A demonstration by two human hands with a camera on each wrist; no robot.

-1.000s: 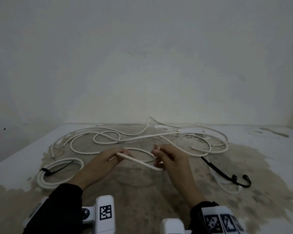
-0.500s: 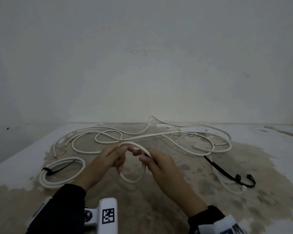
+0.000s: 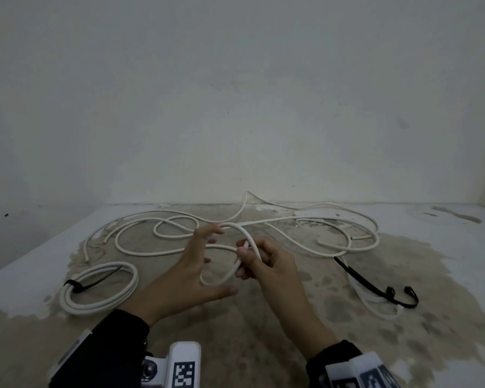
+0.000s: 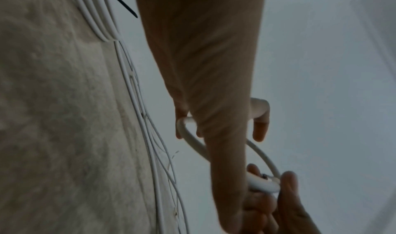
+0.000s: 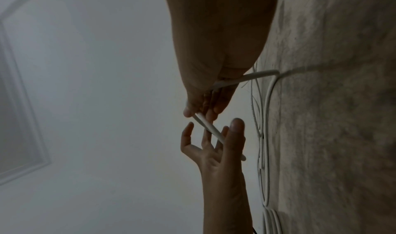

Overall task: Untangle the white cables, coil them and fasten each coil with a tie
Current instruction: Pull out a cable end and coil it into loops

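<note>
- Head view shows the stained worktop (image 3: 263, 345) running back to a plain wall; it carries all the cabling, presumably spread flat so the strands can be followed by eye.
- Loose white cables (image 3: 291, 219) sprawl in overlapping loops across the far half of the worktop. I cannot count the separate runs, since they cross too often; at least two cut ends show at the left.
- One finished coil (image 3: 101, 289) lies at the near left, already bound by a black tie (image 3: 90, 281), set well apart from the tangle, I judge to keep it from snagging again.
- Spare ties (image 3: 375, 287) lie at the right, across a cable; there look to be two black strips, ready for the coils to come.
- One small loop (image 3: 230, 264) is being formed in the air between the two hands, so I judge this the start of the second coil.
- Left hand (image 3: 191, 264) is held palm inward with its fingers (image 3: 207, 231) spread; in the left wrist view the cable passes behind the fingers, which seem to shape the loop more than grip it.
- Right hand (image 3: 266, 261) pinches the cable where the loop crosses itself, thumb and fingers (image 5: 189, 110) pressed on it, probably to fix the turn while the other hand gathers more.
</note>
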